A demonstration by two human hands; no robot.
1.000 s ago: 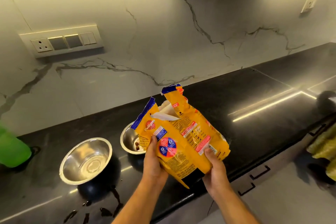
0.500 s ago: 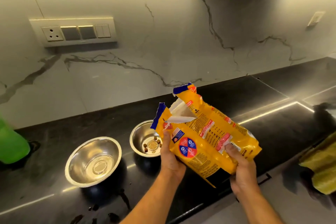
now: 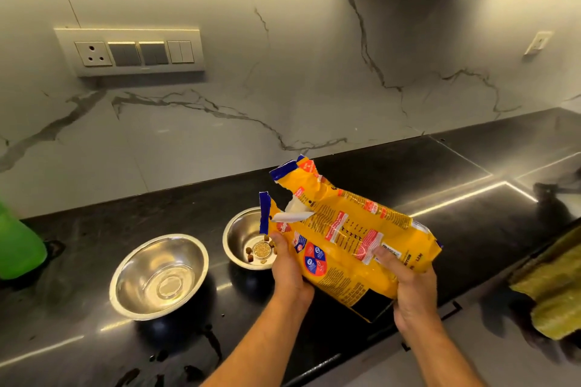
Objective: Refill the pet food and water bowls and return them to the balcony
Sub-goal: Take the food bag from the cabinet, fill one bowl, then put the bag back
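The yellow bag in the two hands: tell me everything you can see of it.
The bag is a crinkled yellow plastic pouch with blue trim, red labels and small print. Its top is torn open, a white inner flap showing. It lies tilted, open end toward the small bowl, which holds a few kibbles. The left hand grips it near the mouth, the right hand near the bottom, above the black counter.

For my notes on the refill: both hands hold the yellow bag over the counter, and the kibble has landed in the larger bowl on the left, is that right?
Not quite. The head view shows the kibble in the smaller bowl, beside the left hand; the larger bowl holds none. The rest stands: left hand and right hand hold the yellow bag over the counter.
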